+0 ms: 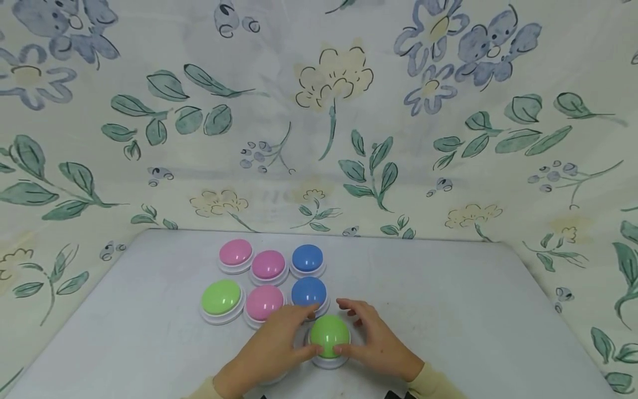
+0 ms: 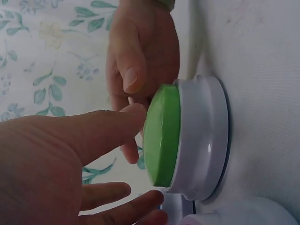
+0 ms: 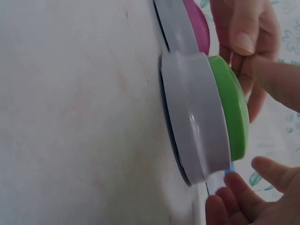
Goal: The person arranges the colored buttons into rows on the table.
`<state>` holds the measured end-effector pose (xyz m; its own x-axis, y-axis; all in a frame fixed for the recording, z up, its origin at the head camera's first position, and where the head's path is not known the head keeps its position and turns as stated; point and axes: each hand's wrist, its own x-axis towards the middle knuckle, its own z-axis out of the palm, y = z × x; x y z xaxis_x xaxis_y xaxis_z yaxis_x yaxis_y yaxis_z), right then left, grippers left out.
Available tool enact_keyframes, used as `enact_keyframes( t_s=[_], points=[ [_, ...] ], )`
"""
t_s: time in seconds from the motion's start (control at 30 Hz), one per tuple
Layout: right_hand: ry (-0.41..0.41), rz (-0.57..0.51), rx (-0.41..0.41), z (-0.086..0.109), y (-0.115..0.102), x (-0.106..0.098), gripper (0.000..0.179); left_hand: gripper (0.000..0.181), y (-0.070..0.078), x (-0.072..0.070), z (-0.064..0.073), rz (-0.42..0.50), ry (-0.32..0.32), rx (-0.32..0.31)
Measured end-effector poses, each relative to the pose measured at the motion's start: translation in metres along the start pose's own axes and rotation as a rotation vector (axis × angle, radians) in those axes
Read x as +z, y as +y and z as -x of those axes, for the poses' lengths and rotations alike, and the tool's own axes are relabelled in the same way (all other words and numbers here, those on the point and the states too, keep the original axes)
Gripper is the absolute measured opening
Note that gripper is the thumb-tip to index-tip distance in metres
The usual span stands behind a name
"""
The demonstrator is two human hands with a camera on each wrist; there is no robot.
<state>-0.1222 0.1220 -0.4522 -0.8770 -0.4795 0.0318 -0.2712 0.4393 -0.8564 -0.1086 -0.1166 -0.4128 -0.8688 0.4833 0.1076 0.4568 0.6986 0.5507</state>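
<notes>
A round push button with a green domed top [image 1: 329, 337] and white base stands on the table between my two hands. My left hand [image 1: 273, 342] is at its left side, thumb over the near part of the dome and fingers apart. From the right, my right hand [image 1: 381, 344] mirrors it, its thumb [image 3: 276, 82] over the dome and its fingers loosely spread beside the base. The base sits flat on the table in both wrist views. A pink-topped button [image 3: 197, 23] adjoins it in the right wrist view; the left hand mostly hides that one in the head view.
Behind the hands stand two blue buttons [image 1: 307, 258], several pink buttons [image 1: 236, 252] and another green button [image 1: 221, 297] at the left, all on a white table [image 1: 448, 310]. Floral cloth [image 1: 279, 138] hangs behind the table and along its sides.
</notes>
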Motion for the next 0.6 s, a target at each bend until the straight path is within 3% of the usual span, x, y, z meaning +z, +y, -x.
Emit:
enact_keyframes(
  t_s=[0.3,0.6],
  points=[
    [-0.062,0.023,-0.046,0.000,0.007,-0.002,0.083,0.069,-0.001,0.013,-0.002,-0.136,0.042,0.066],
    [-0.067,0.011,-0.003,-0.002,0.006,-0.001,0.075,0.077,0.002,0.021,0.000,-0.161,0.042,0.036]
  ],
)
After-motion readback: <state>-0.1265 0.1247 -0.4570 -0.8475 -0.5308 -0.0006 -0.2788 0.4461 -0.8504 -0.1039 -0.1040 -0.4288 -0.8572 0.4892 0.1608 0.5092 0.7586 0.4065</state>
